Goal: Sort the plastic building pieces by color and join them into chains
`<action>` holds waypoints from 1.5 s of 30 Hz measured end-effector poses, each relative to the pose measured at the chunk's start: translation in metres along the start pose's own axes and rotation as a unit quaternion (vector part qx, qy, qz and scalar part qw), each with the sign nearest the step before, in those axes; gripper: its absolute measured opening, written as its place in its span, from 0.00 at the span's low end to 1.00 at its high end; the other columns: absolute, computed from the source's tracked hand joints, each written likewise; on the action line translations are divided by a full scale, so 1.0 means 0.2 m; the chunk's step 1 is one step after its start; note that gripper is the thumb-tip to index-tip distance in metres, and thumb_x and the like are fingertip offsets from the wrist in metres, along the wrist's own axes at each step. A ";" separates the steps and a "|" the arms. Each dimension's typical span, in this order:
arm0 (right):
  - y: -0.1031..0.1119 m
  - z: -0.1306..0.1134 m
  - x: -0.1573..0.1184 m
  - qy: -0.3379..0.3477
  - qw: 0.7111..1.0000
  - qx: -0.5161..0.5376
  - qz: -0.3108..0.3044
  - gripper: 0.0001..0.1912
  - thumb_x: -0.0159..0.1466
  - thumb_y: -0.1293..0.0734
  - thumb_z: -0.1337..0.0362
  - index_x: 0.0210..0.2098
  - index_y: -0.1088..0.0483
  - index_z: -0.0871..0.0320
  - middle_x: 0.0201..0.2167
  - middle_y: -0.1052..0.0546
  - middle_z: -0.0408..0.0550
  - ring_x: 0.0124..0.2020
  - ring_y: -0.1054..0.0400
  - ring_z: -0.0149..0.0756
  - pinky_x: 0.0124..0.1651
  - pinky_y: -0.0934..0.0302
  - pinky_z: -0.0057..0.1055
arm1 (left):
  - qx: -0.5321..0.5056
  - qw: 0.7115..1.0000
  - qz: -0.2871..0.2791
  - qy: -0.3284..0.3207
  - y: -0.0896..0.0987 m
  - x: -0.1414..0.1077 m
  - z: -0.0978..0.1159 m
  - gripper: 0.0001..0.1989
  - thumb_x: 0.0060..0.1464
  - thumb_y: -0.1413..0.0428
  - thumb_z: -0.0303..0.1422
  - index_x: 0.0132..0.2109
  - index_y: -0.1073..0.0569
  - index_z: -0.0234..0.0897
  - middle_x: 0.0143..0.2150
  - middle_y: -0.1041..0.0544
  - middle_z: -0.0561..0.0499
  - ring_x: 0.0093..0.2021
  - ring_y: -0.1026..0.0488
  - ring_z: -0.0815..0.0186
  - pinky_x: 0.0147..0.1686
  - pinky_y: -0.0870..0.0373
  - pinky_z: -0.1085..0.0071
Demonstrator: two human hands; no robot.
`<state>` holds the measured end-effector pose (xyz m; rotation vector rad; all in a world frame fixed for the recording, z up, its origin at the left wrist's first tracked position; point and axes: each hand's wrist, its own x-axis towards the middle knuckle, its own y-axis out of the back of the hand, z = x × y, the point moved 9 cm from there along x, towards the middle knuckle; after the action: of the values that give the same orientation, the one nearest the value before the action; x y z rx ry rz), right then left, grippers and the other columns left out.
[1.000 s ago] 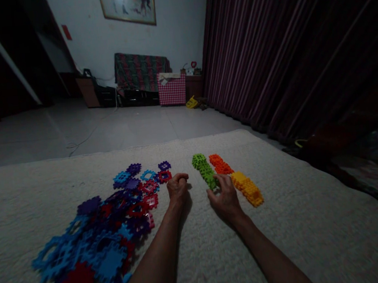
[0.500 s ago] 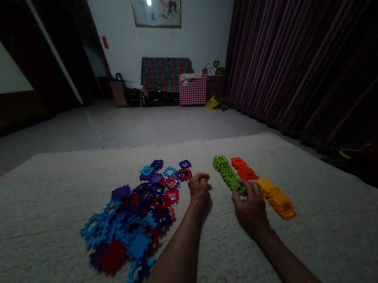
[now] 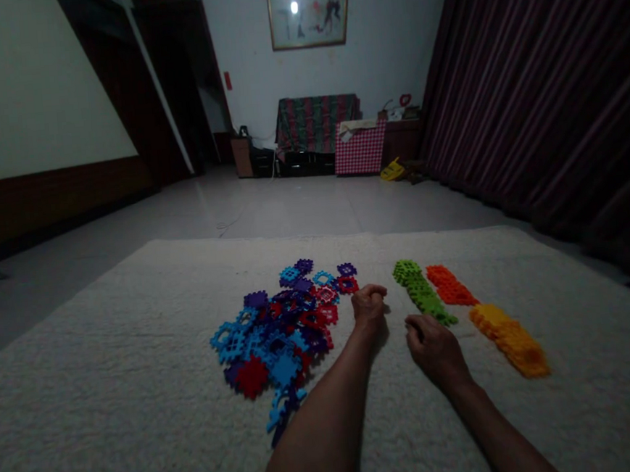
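My left hand [image 3: 369, 310] rests on the cream mat with its fingers curled closed, and nothing shows in it. Just to its left spreads a loose heap of interlocking plastic tiles with toothed edges: blue tiles [image 3: 285, 367], a solid red tile [image 3: 252, 377] and purple tiles [image 3: 256, 299]. My right hand [image 3: 437, 348] is closed too, fingers bent in, with no tile visible in it. Beyond it lies an overlapping row of green tiles [image 3: 424, 293], apart from the fingertips. A row of orange-red tiles [image 3: 450, 285] and one of yellow tiles [image 3: 509, 338] lie farther right.
A cream mat [image 3: 142, 395] covers the floor under everything. Past its far edge are grey floor tiles [image 3: 313, 207], a low cabinet under a striped cloth [image 3: 317, 123] and a red checked cloth [image 3: 360, 149]. Dark purple curtains [image 3: 532, 88] hang along the right.
My right hand has drawn back from the near end of the green row, and its fingers have curled in. My left hand stays beside the heap. The view has turned left.
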<state>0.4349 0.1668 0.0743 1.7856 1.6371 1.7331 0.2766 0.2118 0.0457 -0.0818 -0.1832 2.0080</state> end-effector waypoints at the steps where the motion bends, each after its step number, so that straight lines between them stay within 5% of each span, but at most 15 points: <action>1: 0.00 0.00 0.00 0.000 1.000 0.000 0.000 0.10 0.60 0.42 0.68 0.35 0.30 0.55 0.32 0.26 0.50 0.34 0.30 0.41 0.38 0.37 0.35 | 0.012 1.000 -0.001 0.003 0.00 -0.01 0.00 0.14 0.41 0.52 0.25 0.30 0.21 0.32 0.27 0.23 0.49 0.20 0.31 0.71 0.22 0.32 0.75; 6: 0.00 0.00 0.00 -0.001 1.000 -0.003 -0.005 0.10 0.60 0.42 0.67 0.35 0.30 0.56 0.32 0.25 0.51 0.34 0.31 0.41 0.40 0.37 0.35 | 0.065 0.997 -0.047 0.012 -0.01 -0.08 -0.01 0.12 0.39 0.48 0.22 0.30 0.21 0.33 0.30 0.21 0.48 0.26 0.26 0.69 0.28 0.26 0.73; 13: -0.03 0.02 0.00 -0.043 0.999 -0.028 -0.015 0.12 0.59 0.43 0.69 0.36 0.29 0.59 0.35 0.26 0.55 0.38 0.32 0.43 0.44 0.38 0.36 | 0.076 0.996 -0.043 0.030 0.18 -0.27 -0.03 0.15 0.41 0.49 0.21 0.33 0.20 0.33 0.33 0.20 0.46 0.28 0.25 0.68 0.32 0.24 0.71; 20: 0.00 -0.18 -0.14 -0.063 0.996 -0.051 -0.045 0.14 0.59 0.43 0.72 0.39 0.28 0.60 0.42 0.25 0.57 0.45 0.34 0.44 0.51 0.43 0.39 | 0.120 0.990 -0.059 0.047 0.34 -0.45 0.04 0.16 0.44 0.48 0.21 0.39 0.20 0.34 0.34 0.21 0.47 0.28 0.25 0.68 0.35 0.25 0.69; 23: 0.00 -0.33 -0.22 -0.082 0.996 -0.005 -0.040 0.15 0.59 0.43 0.71 0.40 0.27 0.59 0.43 0.24 0.56 0.44 0.33 0.43 0.50 0.42 0.39 | 0.200 0.978 -0.042 -0.051 0.49 -0.49 0.23 0.16 0.45 0.49 0.20 0.38 0.20 0.36 0.37 0.20 0.48 0.36 0.23 0.65 0.44 0.26 0.67; 28: -0.07 -0.71 -0.25 -0.074 0.979 0.187 -0.038 0.16 0.61 0.44 0.67 0.41 0.26 0.58 0.40 0.22 0.54 0.41 0.29 0.41 0.48 0.37 0.36 | 0.342 0.914 0.061 -0.208 0.88 -0.57 0.52 0.17 0.49 0.52 0.20 0.39 0.21 0.37 0.40 0.20 0.47 0.43 0.24 0.61 0.50 0.28 0.64; 31: -0.12 -0.92 -0.24 -0.077 0.965 0.247 -0.041 0.14 0.62 0.43 0.63 0.39 0.27 0.57 0.38 0.22 0.52 0.39 0.28 0.39 0.46 0.35 0.34 | 0.388 0.871 0.151 -0.260 1.09 -0.61 0.57 0.18 0.52 0.53 0.21 0.46 0.24 0.36 0.47 0.21 0.44 0.51 0.27 0.58 0.55 0.32 0.60; 34: -0.17 -1.02 -0.23 -0.103 0.961 0.251 -0.054 0.13 0.64 0.41 0.58 0.37 0.27 0.57 0.35 0.22 0.50 0.33 0.28 0.37 0.41 0.35 0.32 | 0.422 0.845 0.192 -0.267 1.21 -0.62 0.54 0.19 0.55 0.52 0.24 0.52 0.27 0.33 0.52 0.24 0.39 0.54 0.29 0.56 0.57 0.34 0.57; 45: -0.26 -1.00 -0.22 -0.115 0.963 0.240 -0.034 0.12 0.61 0.39 0.59 0.38 0.27 0.56 0.35 0.22 0.49 0.35 0.27 0.39 0.42 0.35 0.34 | 0.468 0.847 0.162 -0.194 1.22 -0.59 0.42 0.22 0.55 0.48 0.28 0.57 0.29 0.34 0.49 0.23 0.39 0.51 0.27 0.53 0.55 0.34 0.54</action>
<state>0.2613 0.0463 0.0721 1.9991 2.1061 1.1045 0.0980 -0.0040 0.0852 0.9776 0.6092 2.2169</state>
